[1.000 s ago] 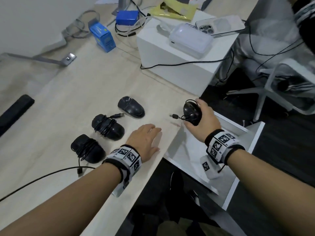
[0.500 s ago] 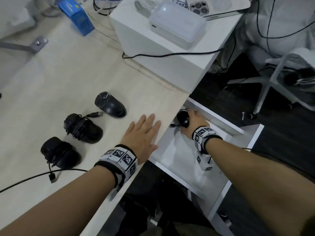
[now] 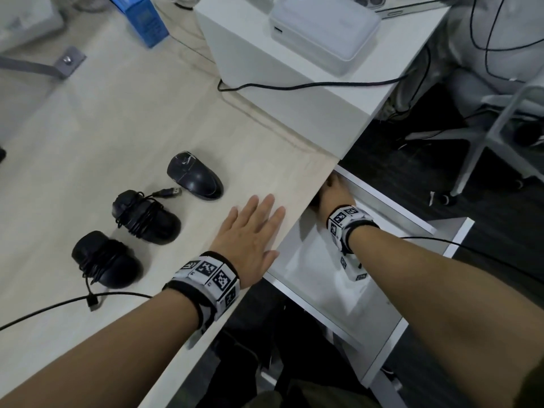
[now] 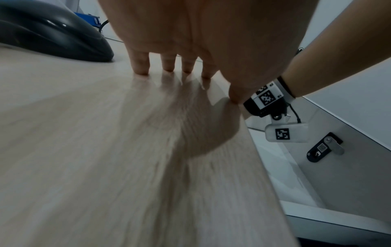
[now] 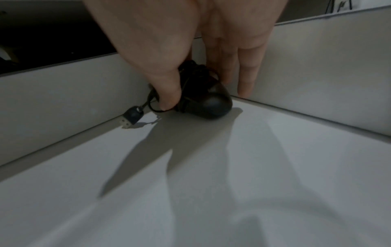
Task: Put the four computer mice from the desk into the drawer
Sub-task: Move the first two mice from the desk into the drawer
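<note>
Desk [image 3: 123, 119]: I see a pale wood top filling most of my head view, and three of the black mice lie on it.
White box [image 3: 282, 69]: it stands at the desk's far right, a black cable lies across its top, and a white case [image 3: 323, 28] sits on it.
Drawer [image 3: 379, 313]: white, pulled out below the desk's right edge; its floor and walls fill my right wrist view.
Blue box [image 3: 144, 22]: far end of the desk, well apart from the mice.
Left hand [image 3: 250, 234]: flat on the desk near its right edge, fingers straight and spread, holding nothing; in my left wrist view the fingertips [image 4: 141, 70] touch the wood.
Right hand [image 3: 335, 192]: reaching into the far corner of the drawer, partly hidden under the desk edge from above.
Mice on the desk: a bare mouse [image 3: 194, 176] farthest from me, a cable-wrapped mouse [image 3: 147, 216] in the middle with its USB plug [image 3: 173, 191] sticking out, and a second wrapped mouse [image 3: 107, 260] nearest, its cable trailing toward me.
Fourth mouse [image 5: 203, 95]: in the drawer's far corner, resting on the floor against the walls; my right thumb and fingers grasp it from either side, and its USB plug [image 5: 131, 118] lies on the drawer floor just beside it.
</note>
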